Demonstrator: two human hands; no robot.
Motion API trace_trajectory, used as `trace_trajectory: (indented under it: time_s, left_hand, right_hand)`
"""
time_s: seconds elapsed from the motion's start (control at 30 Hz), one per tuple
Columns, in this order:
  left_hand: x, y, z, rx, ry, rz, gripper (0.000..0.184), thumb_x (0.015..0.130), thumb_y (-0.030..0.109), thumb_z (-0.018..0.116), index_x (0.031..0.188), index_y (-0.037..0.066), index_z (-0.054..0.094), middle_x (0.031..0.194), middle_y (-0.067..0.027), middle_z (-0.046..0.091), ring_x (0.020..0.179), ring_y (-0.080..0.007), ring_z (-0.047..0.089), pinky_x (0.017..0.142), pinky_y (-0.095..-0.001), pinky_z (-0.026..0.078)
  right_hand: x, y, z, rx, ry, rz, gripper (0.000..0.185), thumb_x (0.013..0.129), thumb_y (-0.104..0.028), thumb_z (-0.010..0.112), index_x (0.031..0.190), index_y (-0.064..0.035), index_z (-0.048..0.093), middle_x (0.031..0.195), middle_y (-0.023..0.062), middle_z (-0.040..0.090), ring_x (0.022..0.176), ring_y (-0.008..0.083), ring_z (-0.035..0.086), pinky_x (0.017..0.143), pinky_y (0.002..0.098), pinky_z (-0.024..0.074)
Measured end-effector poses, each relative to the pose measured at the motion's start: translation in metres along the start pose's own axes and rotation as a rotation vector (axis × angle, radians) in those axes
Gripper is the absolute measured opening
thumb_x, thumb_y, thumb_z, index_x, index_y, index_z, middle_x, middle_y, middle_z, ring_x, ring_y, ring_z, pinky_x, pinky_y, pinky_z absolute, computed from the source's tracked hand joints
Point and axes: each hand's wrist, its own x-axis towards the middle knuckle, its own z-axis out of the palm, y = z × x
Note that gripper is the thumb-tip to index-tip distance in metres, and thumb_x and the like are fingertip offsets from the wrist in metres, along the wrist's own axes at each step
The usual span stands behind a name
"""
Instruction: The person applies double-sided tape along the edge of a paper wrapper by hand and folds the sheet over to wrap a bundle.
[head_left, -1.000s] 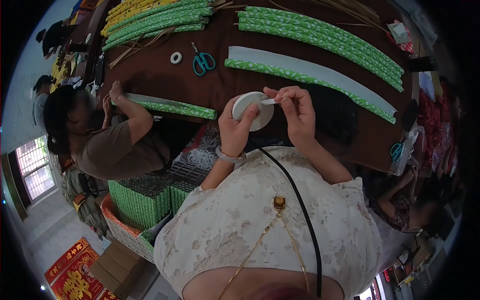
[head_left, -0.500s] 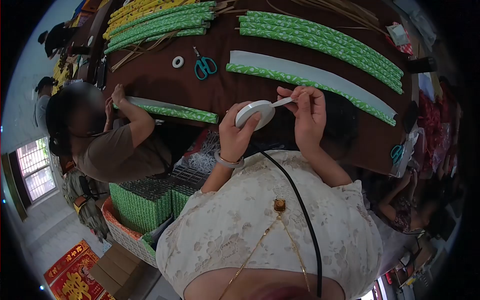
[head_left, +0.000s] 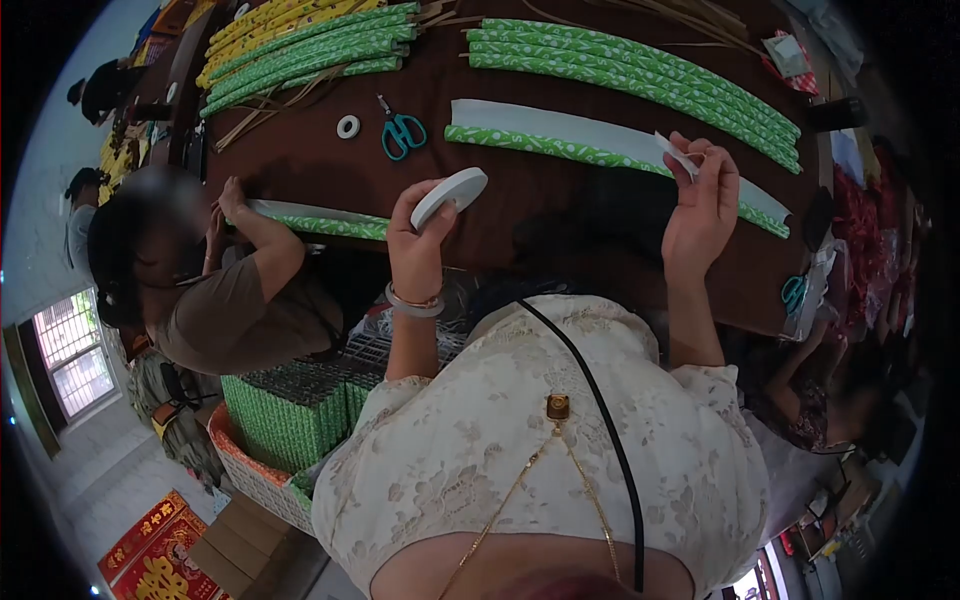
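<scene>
My left hand (head_left: 415, 240) is closed around a flat roll of white tape (head_left: 450, 198), held up over the table's near edge. Well to the right, my right hand (head_left: 705, 205) pinches a small white end of tape (head_left: 672, 154) between thumb and fingers. I cannot make out a strip running between that end and the roll. Behind my right hand lies a long sheet of green patterned paper (head_left: 570, 150), its near edge folded or rolled so that the white backing (head_left: 540, 118) shows along the far side.
Teal-handled scissors (head_left: 402, 135) and a smaller white roll (head_left: 348, 127) lie on the brown-covered table (head_left: 300, 160). Green paper-covered rods (head_left: 640, 75) are grouped farther back. At my left, a person (head_left: 230, 310) handles another green strip (head_left: 335, 225). A basket (head_left: 265, 485) holds green stacks.
My hands have moved apart: the right one went right and slightly up with the tape end, the left one shifted left with the roll. The visible strip between them is gone from sight.
</scene>
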Motion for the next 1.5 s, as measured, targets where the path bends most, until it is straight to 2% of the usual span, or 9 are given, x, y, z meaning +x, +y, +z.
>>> trace_trajectory:
  time_s: [0.1, 0.17, 0.33, 0.47, 0.63, 0.73, 0.97, 1.03, 1.5]
  left_hand:
    - [0.003, -0.005, 0.010, -0.100, -0.014, -0.051, 0.018, 0.082, 0.003, 0.060, 0.100, 0.003, 0.058, 0.097, -0.0024, 0.058, 0.089, -0.0090, 0.054, 0.076, -0.0217, 0.045]
    - [0.006, -0.015, 0.016, 0.188, -0.124, -0.013, 0.019, 0.082, 0.004, 0.060, 0.101, 0.003, 0.057, 0.095, -0.0021, 0.058, 0.086, -0.0101, 0.054, 0.074, -0.0235, 0.045]
    - [0.027, -0.098, 0.002, 0.968, -0.345, 0.567, 0.043, 0.073, 0.000, 0.056, 0.115, 0.005, 0.051, 0.101, -0.0119, 0.053, 0.102, -0.0309, 0.048, 0.091, -0.0415, 0.037]
    - [0.029, -0.145, -0.015, 1.367, -0.532, 0.722, 0.047, 0.077, 0.005, 0.046, 0.124, 0.009, 0.046, 0.108, -0.0118, 0.048, 0.109, -0.0291, 0.045, 0.099, -0.0416, 0.032]
    - [0.022, -0.147, -0.022, 0.986, -0.525, 0.355, 0.053, 0.066, -0.009, 0.049, 0.116, 0.006, 0.052, 0.107, -0.0135, 0.049, 0.107, -0.0322, 0.046, 0.091, -0.0379, 0.039]
    - [0.015, -0.115, -0.012, 0.978, -0.341, 0.369, 0.053, 0.062, -0.013, 0.047, 0.111, 0.006, 0.056, 0.106, -0.0135, 0.051, 0.103, -0.0330, 0.049, 0.082, -0.0371, 0.043]
    - [-0.005, -0.045, 0.055, 0.275, -0.526, -0.070, 0.022, 0.084, 0.007, 0.059, 0.105, 0.002, 0.063, 0.091, -0.0075, 0.062, 0.079, -0.0133, 0.058, 0.070, -0.0219, 0.045]
    - [-0.005, -0.026, 0.058, 0.017, -0.518, -0.328, 0.024, 0.085, 0.012, 0.060, 0.104, -0.002, 0.062, 0.094, -0.0064, 0.064, 0.082, -0.0101, 0.058, 0.075, -0.0229, 0.046]
    - [-0.017, -0.022, 0.053, -0.250, -0.175, -0.506, 0.024, 0.086, 0.018, 0.060, 0.101, 0.000, 0.062, 0.086, -0.0062, 0.065, 0.077, -0.0111, 0.060, 0.066, -0.0216, 0.046]
  right_hand:
    - [-0.005, 0.003, -0.013, 0.045, -0.017, 0.148, 0.017, 0.094, -0.016, 0.043, 0.101, -0.0025, 0.049, 0.102, 0.0083, 0.055, 0.105, 0.0230, 0.054, 0.085, 0.0339, 0.0460]
    - [-0.009, 0.003, -0.024, 0.098, 0.031, 0.198, 0.017, 0.094, -0.017, 0.044, 0.102, -0.0029, 0.049, 0.103, 0.0080, 0.055, 0.106, 0.0237, 0.053, 0.086, 0.0347, 0.0459]
    - [-0.016, 0.008, -0.049, 0.184, 0.109, 0.285, 0.017, 0.094, -0.017, 0.044, 0.103, -0.0026, 0.049, 0.104, 0.0082, 0.055, 0.107, 0.0255, 0.053, 0.088, 0.0363, 0.0453]
    - [-0.016, 0.009, -0.056, 0.138, 0.093, 0.277, 0.016, 0.094, -0.015, 0.044, 0.102, -0.0021, 0.049, 0.104, 0.0088, 0.055, 0.107, 0.0264, 0.054, 0.089, 0.0359, 0.0450]
    - [-0.022, 0.009, -0.047, 0.138, 0.081, 0.317, 0.016, 0.094, -0.015, 0.044, 0.101, -0.0025, 0.051, 0.103, 0.0088, 0.056, 0.107, 0.0268, 0.054, 0.089, 0.0358, 0.0448]
    - [-0.027, 0.012, -0.037, 0.380, -0.029, 0.528, 0.014, 0.092, -0.014, 0.045, 0.099, -0.0040, 0.053, 0.103, 0.0072, 0.057, 0.110, 0.0267, 0.052, 0.092, 0.0360, 0.0432]
    - [-0.040, 0.024, 0.001, 0.630, -0.193, 0.756, 0.018, 0.094, -0.014, 0.041, 0.100, -0.0042, 0.055, 0.106, 0.0076, 0.058, 0.115, 0.0258, 0.049, 0.098, 0.0368, 0.0394]
    - [-0.042, 0.020, 0.011, 0.527, -0.226, 0.700, 0.015, 0.094, -0.015, 0.042, 0.099, -0.0046, 0.052, 0.105, 0.0072, 0.056, 0.114, 0.0254, 0.049, 0.097, 0.0360, 0.0391]
    - [-0.066, 0.017, 0.016, 0.012, -0.569, 0.294, 0.009, 0.092, -0.009, 0.045, 0.098, -0.0027, 0.047, 0.106, 0.0084, 0.045, 0.114, 0.0250, 0.048, 0.097, 0.0336, 0.0337]
